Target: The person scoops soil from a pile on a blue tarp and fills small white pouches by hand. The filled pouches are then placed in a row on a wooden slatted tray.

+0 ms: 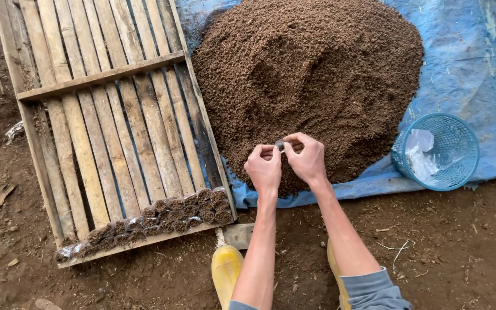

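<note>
Far left: bare brown dirt ground with scraps of litter and a dead leaf. Next, a long wooden slatted tray lying flat, one crossbar across its upper half; along its near edge sit two tight rows of small clear plastic bags filled with soil, running from the near left corner up to the near right corner, the rest of the slats bare. Just right of the tray, a big mound of brown soil mix heaped on a blue tarp; the tarp's near edge shows under the pile and ends on the dirt. At the mound's near edge, both hands meet, fingertips touching. Left hand curled, thumb and forefinger pinched on a small clear plastic bag; right hand likewise curled and pinching the same bag from the other side. The bag is held just above the soil, between the two hands, mostly hidden by fingers, so cannot tell whether it is opened or has anything in it. Forearms run down to the bottom edge, grey sleeve on the right arm. Below the arms, yellow boots on the dirt. Far right: a round blue mesh basket on the tarp's edge, near the pile but apart from it, with clear plastic bags inside.
</note>
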